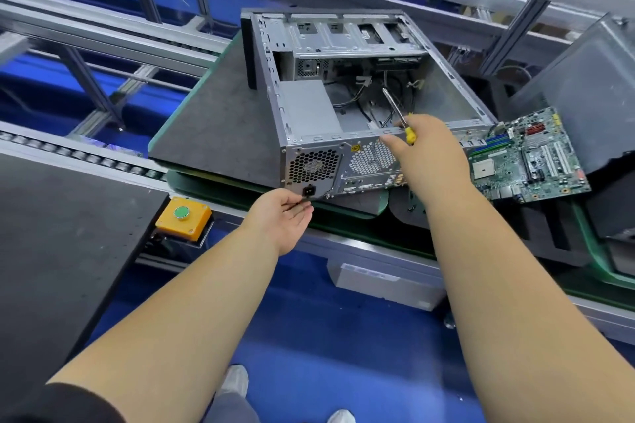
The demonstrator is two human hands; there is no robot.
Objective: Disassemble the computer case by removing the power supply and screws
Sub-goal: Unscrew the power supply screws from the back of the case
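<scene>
On the dark grey pallet (213,127) of the conveyor lies the open grey steel computer case (343,106), its rear panel turned to the near side. The boxy grey power supply (307,106) sits inside at the near left corner, with its honeycomb fan grille (313,166) showing through the rear. The person's right hand (424,144) rests on the near top edge of the case, and its fingers are curled round a yellow-handled screwdriver (398,113), whose steel shaft points into the case among loose cables (374,103). The left hand (287,216) is near the black power socket (309,191), palm up; it seems to pinch something small and dark, perhaps a screw, but I cannot tell surely. I think the tip could catch a cable, and a small screw could slip from the fingers and fall between the rollers. At the right, a green motherboard (529,154) lies just beside the case, so a sudden pull on the supply might knock it.
</scene>
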